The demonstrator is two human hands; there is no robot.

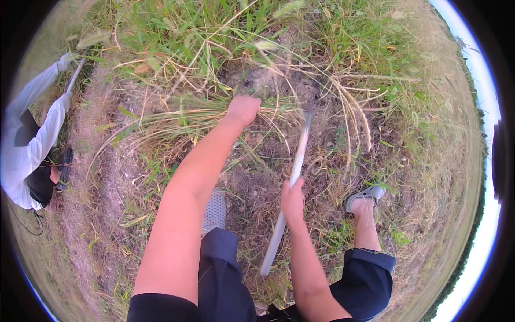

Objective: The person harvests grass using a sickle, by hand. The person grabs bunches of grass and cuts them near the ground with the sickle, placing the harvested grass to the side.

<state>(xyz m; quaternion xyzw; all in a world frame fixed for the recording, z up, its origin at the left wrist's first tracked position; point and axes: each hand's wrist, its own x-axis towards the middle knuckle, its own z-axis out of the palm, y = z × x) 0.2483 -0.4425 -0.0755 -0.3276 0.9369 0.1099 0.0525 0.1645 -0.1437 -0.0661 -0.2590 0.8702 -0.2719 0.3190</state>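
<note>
My left hand is closed around a bundle of long grass stalks, which lie sideways low over the soil. The stalks stick out on both sides of the fist. Lower and to the right, my right hand grips the pale, straight handle of a long-handled tool. Its far end points away from me, just right of the bundle. The tool's dark head is small and blurred there, so its shape cannot be made out. Dry, bent seed stalks arch over the ground beyond it.
Dense green grass grows along the far side. At the left, another person in a white long-sleeved top holds a pale handle. My feet, in grey clogs, stand apart on soil strewn with dry grass.
</note>
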